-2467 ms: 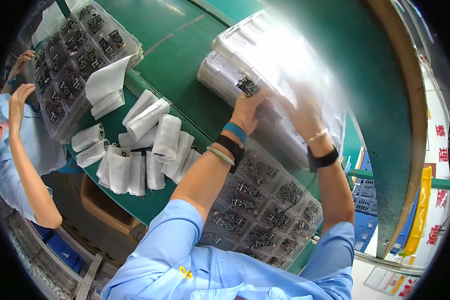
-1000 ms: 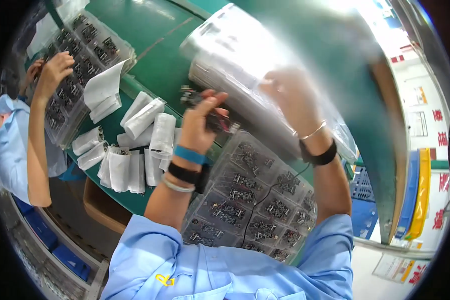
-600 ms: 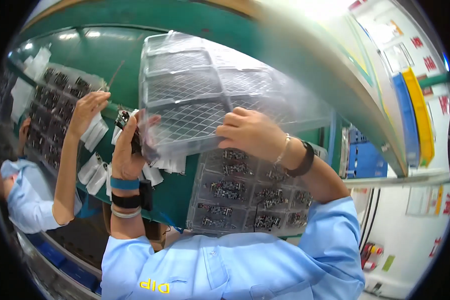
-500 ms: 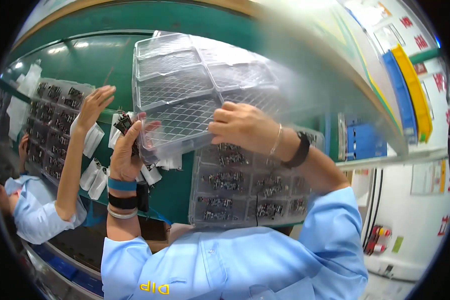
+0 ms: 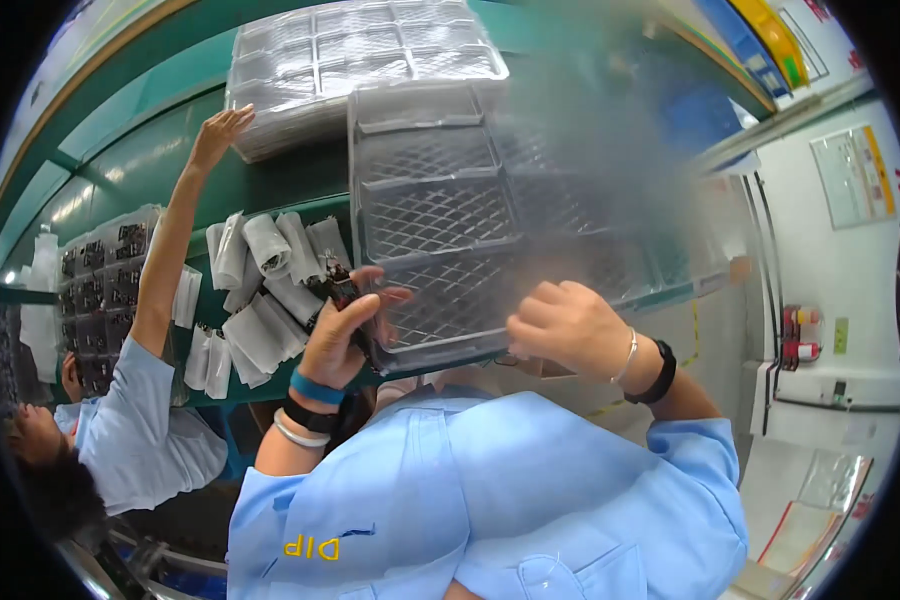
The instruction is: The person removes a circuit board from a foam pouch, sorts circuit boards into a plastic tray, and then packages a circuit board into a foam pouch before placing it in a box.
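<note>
The person holds a clear plastic tray (image 5: 440, 220) lifted off the green table (image 5: 120, 160), tilted up in front of the chest, so the step in hand looks like carrying or turning an empty tray from one place to another. The left hand (image 5: 345, 330) grips the tray's near left edge, thumb over the rim and fingers curled beneath, and it also pinches a small dark part (image 5: 335, 285) against that edge. The right hand (image 5: 565, 325) is closed on the tray's near rim, knuckles up, fingers folded under.

Judging from this, the next move calls for keeping both grips firm and level, since the thin tray flexes and the small part could slip from the left fingers.

A stack of similar trays (image 5: 360, 60) lies on the table beyond, where a co-worker's hand (image 5: 220, 130) reaches with fingers spread. Rolled white bags (image 5: 265, 290) lie in a heap just left of the held tray, and a tray of dark parts (image 5: 105, 290) sits further left.

The tray's right half is smeared by blur and glare, so its far corner and whatever lies behind it cannot be made out. The right fingertips are hidden under the rim. What the small dark part is stays unclear.
</note>
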`<state>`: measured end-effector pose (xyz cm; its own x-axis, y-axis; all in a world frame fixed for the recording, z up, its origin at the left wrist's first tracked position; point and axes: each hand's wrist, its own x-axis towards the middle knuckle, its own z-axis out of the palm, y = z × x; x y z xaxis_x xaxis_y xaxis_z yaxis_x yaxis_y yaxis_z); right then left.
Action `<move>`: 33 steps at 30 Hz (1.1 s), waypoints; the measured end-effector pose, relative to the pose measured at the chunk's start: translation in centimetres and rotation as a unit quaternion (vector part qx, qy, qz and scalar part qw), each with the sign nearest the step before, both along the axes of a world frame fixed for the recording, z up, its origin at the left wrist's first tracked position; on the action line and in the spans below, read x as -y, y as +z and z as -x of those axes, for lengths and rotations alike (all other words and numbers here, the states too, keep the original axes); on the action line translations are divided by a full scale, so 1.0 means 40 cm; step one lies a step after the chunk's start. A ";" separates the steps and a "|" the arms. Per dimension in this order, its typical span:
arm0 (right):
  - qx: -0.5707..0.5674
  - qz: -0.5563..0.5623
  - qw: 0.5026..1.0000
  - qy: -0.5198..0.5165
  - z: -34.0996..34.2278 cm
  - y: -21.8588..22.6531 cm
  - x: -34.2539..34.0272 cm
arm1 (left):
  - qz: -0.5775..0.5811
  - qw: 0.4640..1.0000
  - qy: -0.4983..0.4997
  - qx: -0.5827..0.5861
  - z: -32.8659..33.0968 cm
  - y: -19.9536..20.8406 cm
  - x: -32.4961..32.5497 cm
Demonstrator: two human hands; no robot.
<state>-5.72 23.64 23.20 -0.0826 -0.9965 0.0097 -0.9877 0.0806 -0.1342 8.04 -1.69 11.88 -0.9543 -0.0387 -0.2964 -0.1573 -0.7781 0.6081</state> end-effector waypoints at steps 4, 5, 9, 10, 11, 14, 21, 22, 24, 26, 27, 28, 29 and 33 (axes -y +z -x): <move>0.033 0.043 0.995 -0.083 -0.057 0.021 -0.085 | -0.068 0.997 0.001 0.039 -0.022 0.011 -0.061; 0.044 0.070 0.991 -0.106 -0.068 0.030 -0.106 | -0.050 0.998 0.000 0.038 -0.026 0.005 -0.068; -0.025 0.169 0.934 -0.313 -0.038 0.053 -0.268 | -0.002 1.000 -0.006 0.030 -0.042 -0.008 -0.080; -0.040 0.207 0.906 -0.368 -0.024 0.029 -0.342 | 0.009 1.000 0.001 0.025 -0.050 -0.010 -0.082; -0.034 0.227 0.865 -0.446 -0.013 -0.001 -0.433 | 0.021 1.000 0.010 0.020 -0.056 -0.012 -0.089; 0.075 0.291 0.683 -0.666 0.006 -0.124 -0.772 | 0.023 0.999 0.030 0.027 -0.063 0.002 -0.105; 0.383 0.439 0.332 -0.742 -0.045 -0.224 -0.970 | 0.030 0.997 0.064 0.009 -0.080 -0.021 -0.142; 0.429 0.456 0.329 -0.707 -0.012 -0.238 -0.944 | 0.037 0.998 0.060 0.001 -0.080 -0.030 -0.146; 0.476 0.470 0.328 -0.667 0.057 -0.261 -0.902 | 0.045 0.997 0.061 -0.007 -0.069 -0.032 -0.161; 0.561 0.430 0.344 -0.618 0.119 -0.291 -0.867 | 0.064 0.997 0.047 -0.012 -0.063 -0.028 -0.173; 0.566 0.430 0.346 -0.612 0.144 -0.306 -0.861 | 0.074 0.996 0.041 -0.015 -0.062 -0.025 -0.178; 0.543 0.429 0.380 -0.614 0.166 -0.319 -0.858 | 0.077 0.996 0.048 -0.017 -0.060 -0.027 -0.183; 0.519 0.428 0.413 -0.614 0.187 -0.331 -0.855 | 0.085 0.994 0.064 0.000 -0.054 -0.030 -0.187; 0.489 0.426 0.448 -0.615 0.243 -0.353 -0.819 | 0.137 0.984 0.099 0.050 -0.040 -0.040 -0.196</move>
<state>-15.45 56.39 9.06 -0.9443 0.1403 -0.2976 0.2992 -0.0101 -0.9541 9.63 6.15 10.30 -0.8868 -0.3129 -0.3402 -0.0882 -0.6080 0.7890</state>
